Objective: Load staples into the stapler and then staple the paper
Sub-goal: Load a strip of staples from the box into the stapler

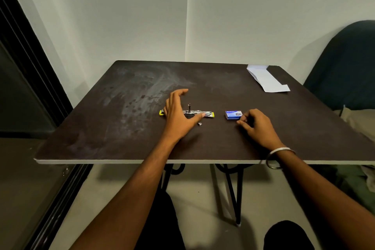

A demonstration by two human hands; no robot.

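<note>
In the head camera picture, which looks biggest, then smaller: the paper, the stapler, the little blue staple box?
1. Paper, though it lies farthest away.
2. Stapler, opened flat, partly under the left hand.
3. Blue staple box, smallest, beside the right hand.

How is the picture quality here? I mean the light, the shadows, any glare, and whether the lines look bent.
Head view: dim, warm light; the dark table shows a pale, smeary sheen at its left. Soft shadows lie under the left hand and right hand. The wide lens bows the door frame and table edge. The stapler and staple box look small and slightly soft; the print is unreadable.
</note>
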